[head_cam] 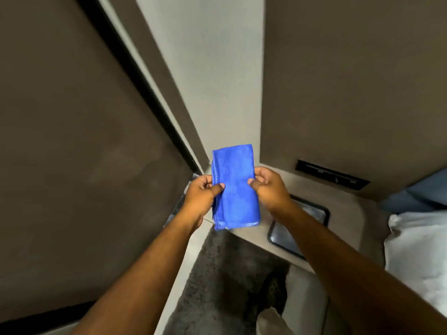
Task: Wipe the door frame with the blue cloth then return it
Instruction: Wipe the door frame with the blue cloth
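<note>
Person, head-camera view. Two forearms are seen, both bare from wrist to frame edge; no sleeves, watch, rings or gloves are worn. Left hand [203, 191] and right hand [268, 187]: ungloved, short nails. A pale trouser knee [271, 321] is seen at the bottom edge.

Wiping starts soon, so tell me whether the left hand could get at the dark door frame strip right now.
Probably yes: the left hand has nothing between it and the door frame, but it is pinching the blue cloth.

no readable text, wall panel markings blurred
</note>
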The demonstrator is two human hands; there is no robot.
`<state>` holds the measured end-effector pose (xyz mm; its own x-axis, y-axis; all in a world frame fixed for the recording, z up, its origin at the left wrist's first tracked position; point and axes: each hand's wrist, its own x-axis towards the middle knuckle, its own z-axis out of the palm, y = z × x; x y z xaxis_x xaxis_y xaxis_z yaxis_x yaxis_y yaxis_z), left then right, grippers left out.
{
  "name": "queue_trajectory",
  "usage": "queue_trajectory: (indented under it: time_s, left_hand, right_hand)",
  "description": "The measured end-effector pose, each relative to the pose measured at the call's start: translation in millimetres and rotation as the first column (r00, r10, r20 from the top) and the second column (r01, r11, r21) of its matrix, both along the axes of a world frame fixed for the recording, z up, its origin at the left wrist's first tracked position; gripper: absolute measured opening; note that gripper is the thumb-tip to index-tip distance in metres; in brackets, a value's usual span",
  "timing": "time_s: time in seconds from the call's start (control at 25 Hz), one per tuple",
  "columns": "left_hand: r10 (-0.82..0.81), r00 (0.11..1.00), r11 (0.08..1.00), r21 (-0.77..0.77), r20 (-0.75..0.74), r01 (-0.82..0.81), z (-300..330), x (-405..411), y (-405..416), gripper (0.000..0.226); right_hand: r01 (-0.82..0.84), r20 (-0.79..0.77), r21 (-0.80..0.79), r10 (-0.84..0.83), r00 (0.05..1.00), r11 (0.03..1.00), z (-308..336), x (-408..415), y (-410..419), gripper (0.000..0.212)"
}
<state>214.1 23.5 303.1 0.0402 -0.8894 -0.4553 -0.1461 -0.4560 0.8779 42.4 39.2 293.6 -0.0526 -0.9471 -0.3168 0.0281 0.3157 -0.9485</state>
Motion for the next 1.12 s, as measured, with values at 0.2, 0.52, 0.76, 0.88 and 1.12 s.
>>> queue_trajectory:
  time_s: [0.2,0.52,0.76,0.88,1.12]
  left_hand:
    - [0.163,0.985,0.948,-0.266,-0.061,-0.174,106,122,50,0.013]
    - [0.446,0.889,0.669,-0.619,-0.108,-0.411,266,356,190,0.014]
    - [0.668,0.729,0.345,-0.806,-0.148,-0.481,348,457,278,0.013]
    - [0.753,0.636,0.214,-0.853,-0.167,-0.477,376,479,304,0.013]
    - [0.886,0.381,-0.088,-0.904,-0.263,-0.418,429,519,346,0.012]
  right_hand:
    - [-0.113,0.047,-0.19,0.124,0.991,0.975,108,129,18,0.024]
    - [-0.35,-0.003,-0.574,0.425,0.905,0.74,273,371,100,0.023]
    - [-0.374,0.038,-0.733,0.583,0.812,0.568,357,499,159,0.025]
    - [-0.338,0.048,-0.813,0.633,0.773,0.474,386,537,178,0.029]
    - [-0.214,-0.054,-0.96,0.631,0.774,0.18,446,608,209,0.047]
